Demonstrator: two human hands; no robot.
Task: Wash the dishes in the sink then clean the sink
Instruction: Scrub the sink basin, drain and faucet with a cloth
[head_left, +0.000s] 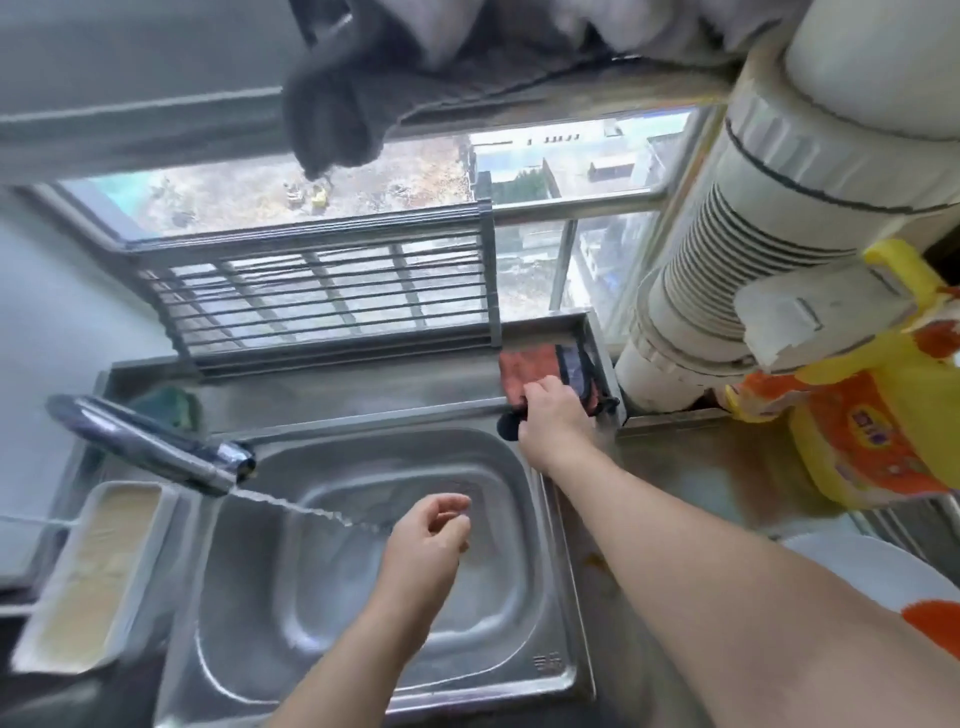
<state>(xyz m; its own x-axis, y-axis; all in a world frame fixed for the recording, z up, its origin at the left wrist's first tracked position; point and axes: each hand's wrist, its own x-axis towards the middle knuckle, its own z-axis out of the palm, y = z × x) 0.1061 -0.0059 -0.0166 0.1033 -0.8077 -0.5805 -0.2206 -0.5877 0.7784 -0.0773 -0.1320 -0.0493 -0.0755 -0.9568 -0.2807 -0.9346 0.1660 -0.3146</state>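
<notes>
The steel sink (550, 525) holds no dishes that I can see. Water streams from the chrome faucet (156, 447) into the basin. My left hand (431, 535) hovers over the basin near the stream, fingers loosely curled and holding nothing. My right hand (550, 421) reaches to the back right corner and grips a dark-edged cloth (576, 371) lying next to a pink cloth (524, 371) on the steel ledge. A small black knob (508, 428) sits just below that hand.
A metal dish rack (332, 291) stands behind the sink against the window. A white tray (93, 571) leans at the left. A green sponge (171, 408) lies at the back left. A yellow detergent bag (872, 415), a white pipe (727, 270) and a white plate (857, 571) crowd the right.
</notes>
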